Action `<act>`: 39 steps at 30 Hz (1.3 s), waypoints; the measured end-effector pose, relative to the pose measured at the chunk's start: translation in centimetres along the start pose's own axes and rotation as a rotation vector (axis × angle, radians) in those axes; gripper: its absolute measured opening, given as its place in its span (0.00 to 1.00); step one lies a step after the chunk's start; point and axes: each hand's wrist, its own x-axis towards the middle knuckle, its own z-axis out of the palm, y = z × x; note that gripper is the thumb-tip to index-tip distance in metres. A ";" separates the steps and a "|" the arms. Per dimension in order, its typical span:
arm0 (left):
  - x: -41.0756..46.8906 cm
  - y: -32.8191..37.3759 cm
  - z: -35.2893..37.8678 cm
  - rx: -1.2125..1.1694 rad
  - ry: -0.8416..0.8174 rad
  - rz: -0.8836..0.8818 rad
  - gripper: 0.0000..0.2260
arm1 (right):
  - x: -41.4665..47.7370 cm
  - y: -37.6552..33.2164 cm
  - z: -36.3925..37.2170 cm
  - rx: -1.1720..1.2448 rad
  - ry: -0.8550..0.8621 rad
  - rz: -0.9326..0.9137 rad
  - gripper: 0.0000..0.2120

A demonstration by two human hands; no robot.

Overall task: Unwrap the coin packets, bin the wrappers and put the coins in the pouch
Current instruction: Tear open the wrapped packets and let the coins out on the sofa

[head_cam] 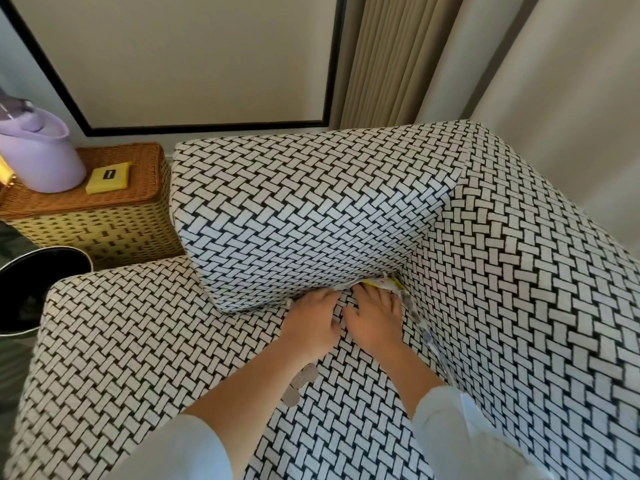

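Both hands rest side by side on the sofa seat, fingers reaching into the crease at twelve o'clock under the back cushion. The left hand lies flat and loosely open, holding nothing visible. The right hand is spread, its fingertips on a yellow-and-white packet; whether it grips it, I cannot tell. Loose coins lie at six o'clock beneath the left wrist. A bin stands at nine o'clock.
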 end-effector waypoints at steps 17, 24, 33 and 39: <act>1.2 -0.4 0.5 -0.085 -0.098 -0.010 0.25 | 2.4 -0.2 -0.5 -0.041 -0.085 -0.003 0.29; 0.9 -0.9 0.2 -0.157 -0.071 0.008 0.21 | 3.8 -0.5 -1.4 -0.121 -0.170 0.024 0.29; 0.6 -1.4 0.4 -0.158 -0.092 -0.004 0.19 | 3.8 -0.8 -1.2 -0.039 -0.211 0.054 0.26; -0.5 -1.7 0.6 -0.093 0.038 0.075 0.16 | 4.2 -1.1 -1.6 -0.094 -0.185 0.097 0.17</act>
